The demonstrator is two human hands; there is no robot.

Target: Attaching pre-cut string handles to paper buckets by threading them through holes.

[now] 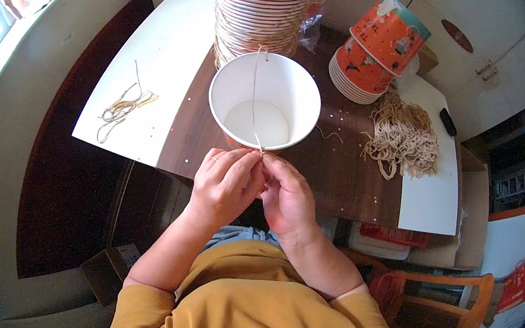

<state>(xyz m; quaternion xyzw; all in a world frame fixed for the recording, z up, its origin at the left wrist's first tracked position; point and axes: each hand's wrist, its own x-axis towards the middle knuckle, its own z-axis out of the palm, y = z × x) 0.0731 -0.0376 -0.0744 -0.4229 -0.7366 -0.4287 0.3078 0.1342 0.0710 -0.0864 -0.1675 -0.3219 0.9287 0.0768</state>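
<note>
A paper bucket (298, 92), white inside with some orange showing on its outer wall, stands at the near edge of the brown table. One thin beige cord (255, 91) crosses its mouth from a hole in the far rim to the near rim. At that near rim my left hand (228, 179) and my right hand (287, 191) meet, fingertips pinched on the cord. Both hands are closed. The fingers hide the cord's near end and any knot there.
A tall stack of white and orange buckets (262, 20) rises behind. More orange buckets (375, 51) lean at the right, beside a heap of beige cords (403, 137). Loose cords (124, 107) lie on the white board at left. A wooden chair (454, 285) stands at lower right.
</note>
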